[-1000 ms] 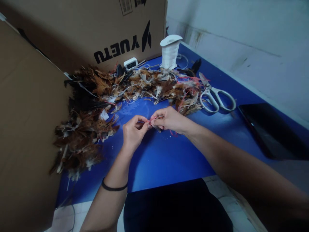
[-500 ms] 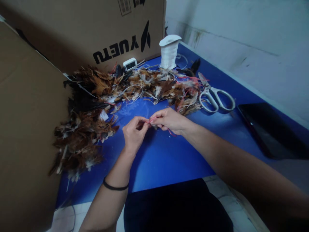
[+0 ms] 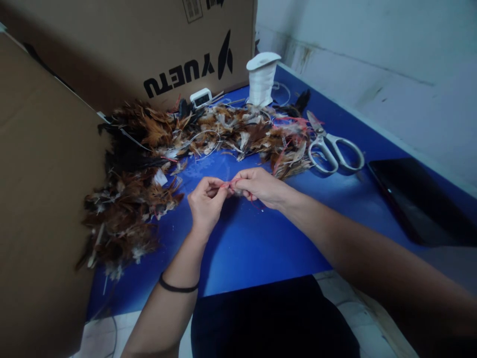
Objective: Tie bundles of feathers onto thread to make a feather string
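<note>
I saw the left hand [image 3: 204, 201] and right hand [image 3: 263, 188], equally near, their fingers pinching a red string [image 3: 228, 185] whose short span lay crosswise between them over the counter [image 3: 253, 243].

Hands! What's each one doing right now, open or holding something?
Left hand: closed, pinching red string.
Right hand: closed, pinching red string too.

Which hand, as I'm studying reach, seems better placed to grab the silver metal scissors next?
Likely the right hand: the silver scissors lie rightward, nearer it than the left hand, though both hands pinch thin red string.
</note>
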Action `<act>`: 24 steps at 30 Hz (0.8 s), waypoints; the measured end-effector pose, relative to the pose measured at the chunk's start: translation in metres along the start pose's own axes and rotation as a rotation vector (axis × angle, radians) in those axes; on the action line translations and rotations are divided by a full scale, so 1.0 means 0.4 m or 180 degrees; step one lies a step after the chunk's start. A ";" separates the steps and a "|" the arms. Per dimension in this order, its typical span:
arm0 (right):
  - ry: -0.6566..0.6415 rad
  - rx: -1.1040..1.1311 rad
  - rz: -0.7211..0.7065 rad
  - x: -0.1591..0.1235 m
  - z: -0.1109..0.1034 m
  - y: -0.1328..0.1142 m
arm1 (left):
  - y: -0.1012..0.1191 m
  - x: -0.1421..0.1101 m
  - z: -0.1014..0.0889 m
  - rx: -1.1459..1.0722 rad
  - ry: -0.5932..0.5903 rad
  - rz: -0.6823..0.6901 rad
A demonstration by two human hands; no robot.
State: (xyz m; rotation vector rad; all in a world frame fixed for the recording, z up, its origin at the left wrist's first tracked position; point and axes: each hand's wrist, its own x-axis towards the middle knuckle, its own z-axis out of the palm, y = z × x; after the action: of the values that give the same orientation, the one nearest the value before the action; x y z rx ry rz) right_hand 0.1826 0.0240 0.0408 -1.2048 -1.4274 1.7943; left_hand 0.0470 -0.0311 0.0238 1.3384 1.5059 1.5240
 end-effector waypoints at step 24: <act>-0.0054 -0.2608 -0.2375 -0.021 -0.029 0.004 | -0.007 0.022 -0.013 -0.0514 0.0291 -0.0471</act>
State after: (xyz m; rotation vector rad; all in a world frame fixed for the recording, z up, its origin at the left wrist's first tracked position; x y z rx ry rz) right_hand 0.1968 0.0217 0.0415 -0.7827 -2.3244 0.7145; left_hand 0.0388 -0.0245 0.0241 1.0550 1.4679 1.5930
